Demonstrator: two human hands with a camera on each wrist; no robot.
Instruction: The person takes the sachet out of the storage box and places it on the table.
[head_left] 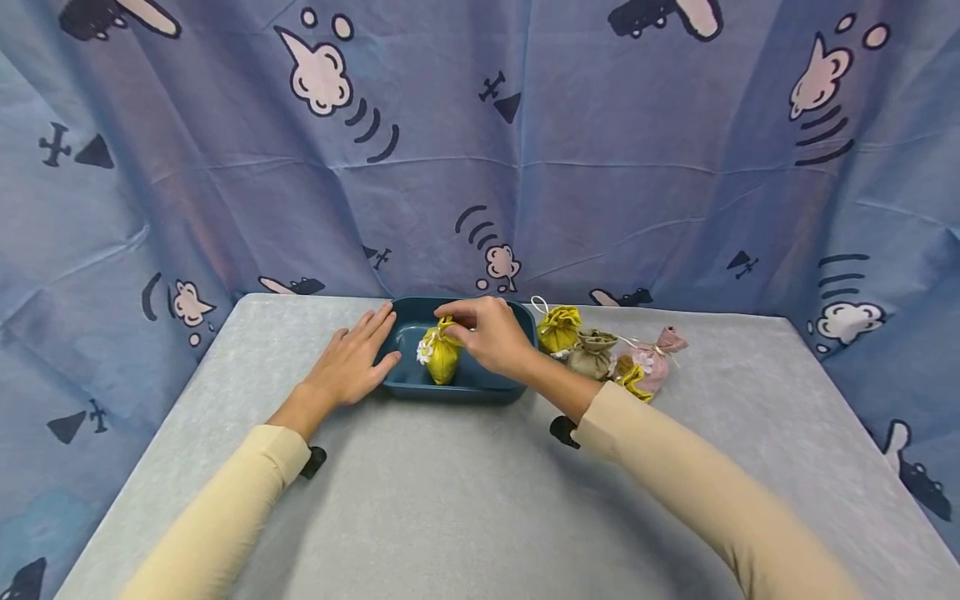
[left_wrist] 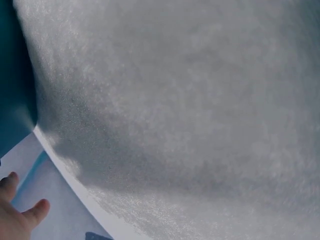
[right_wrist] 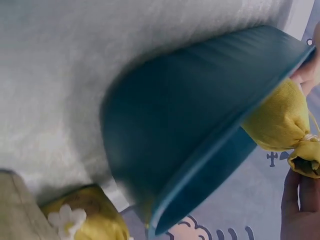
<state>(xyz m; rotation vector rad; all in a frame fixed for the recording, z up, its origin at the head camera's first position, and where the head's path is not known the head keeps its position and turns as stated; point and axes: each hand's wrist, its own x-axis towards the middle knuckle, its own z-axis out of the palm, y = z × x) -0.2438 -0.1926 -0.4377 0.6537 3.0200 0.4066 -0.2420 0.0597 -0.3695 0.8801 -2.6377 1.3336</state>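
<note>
Cream long sleeves at 7 and 5 o'clock, nearest the lens, reaching forward over the pale grey felt-covered worktop. Black wrist-worn clips under each forearm, just above the felt.

Further in, at about 11 o'clock from the sleeves: left hand, fingers straight and spread, palm down on the worktop, fingertips touching the left rim of the dark teal rectangular plastic tray. Nothing held. From the left wrist view, only the thumb and one finger showing at 7 o'clock, tray wall at 10 o'clock.

Right hand over the tray, fingers curled and pinching the gathered neck of the mustard-yellow drawstring fabric pouch with a white daisy. Pouch upright inside the tray, at its middle, seemingly resting on the tray floor. In the right wrist view, same pouch seen beyond the tray rim, neck at 4 o'clock beside the fingertips.

At 3 o'clock of the tray, on the worktop, touching one another: second yellow drawstring pouch, olive-beige pouch, pink pouch with a ribbon.

Behind all, at 12 o'clock: blue cartoon-print cloth backdrop.
</note>
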